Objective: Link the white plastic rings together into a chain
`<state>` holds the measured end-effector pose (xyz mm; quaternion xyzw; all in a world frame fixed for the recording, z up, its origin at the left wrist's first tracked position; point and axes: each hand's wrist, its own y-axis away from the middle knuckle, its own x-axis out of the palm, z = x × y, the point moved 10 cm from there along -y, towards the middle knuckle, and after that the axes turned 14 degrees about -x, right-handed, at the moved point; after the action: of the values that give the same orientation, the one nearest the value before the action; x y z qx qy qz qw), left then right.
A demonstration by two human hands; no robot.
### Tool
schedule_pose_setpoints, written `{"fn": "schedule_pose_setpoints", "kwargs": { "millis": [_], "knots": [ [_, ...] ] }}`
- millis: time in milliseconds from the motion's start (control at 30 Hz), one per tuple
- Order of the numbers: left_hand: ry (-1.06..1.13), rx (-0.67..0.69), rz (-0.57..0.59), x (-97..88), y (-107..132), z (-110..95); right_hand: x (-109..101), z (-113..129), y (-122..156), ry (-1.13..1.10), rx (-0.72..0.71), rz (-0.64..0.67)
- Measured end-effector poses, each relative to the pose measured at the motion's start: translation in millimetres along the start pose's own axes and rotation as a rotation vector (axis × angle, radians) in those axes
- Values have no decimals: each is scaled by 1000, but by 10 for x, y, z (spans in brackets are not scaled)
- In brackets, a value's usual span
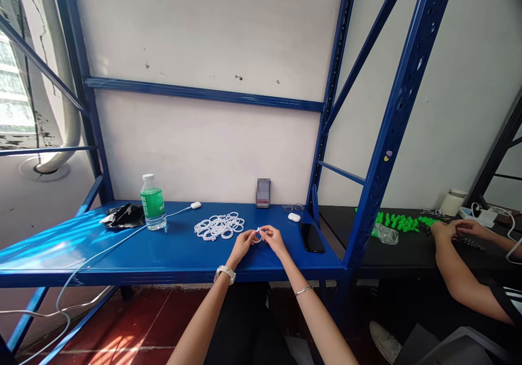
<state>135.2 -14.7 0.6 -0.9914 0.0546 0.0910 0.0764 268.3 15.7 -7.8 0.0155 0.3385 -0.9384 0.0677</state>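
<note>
Your left hand [242, 243] can pass leftward over the bare front strip of the surface [191, 257], as far as the white cable [178, 211] crossing the edge. Behind that strip, the heap of white rings [219, 226] lies in the way, then the upright bottle [154, 204] farther left. On your right, the smartphone [312, 238] and earbud case [294, 218] narrow the room before the blue post [397, 120].

White ring [257, 240] between left hand [242, 245] and right hand [273, 238] is partly hidden; detail too small to resolve. Beyond the hands, upright grey rectangular box [263, 193]: front pixelated. Far right of them, co-worker's white-striped black sleeve [501, 301]: cut off by edge.
</note>
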Motion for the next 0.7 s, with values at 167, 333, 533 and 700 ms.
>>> {"fn": "schedule_pose_setpoints", "kwargs": {
  "millis": [167, 333, 533, 700],
  "knots": [
    [30, -4, 10, 13, -32, 51, 3, 20, -8, 16, -18, 10],
    [40, -17, 9, 19, -58, 98, 42, 100, -8, -9, -25, 43],
    [44, -35, 19, 25, -54, 100, 87, 175, 7, -44, -28, 84],
    [39, -59, 20, 35, -35, 88, 68, 117, 12, -36, -1, 63]
  ]
}}
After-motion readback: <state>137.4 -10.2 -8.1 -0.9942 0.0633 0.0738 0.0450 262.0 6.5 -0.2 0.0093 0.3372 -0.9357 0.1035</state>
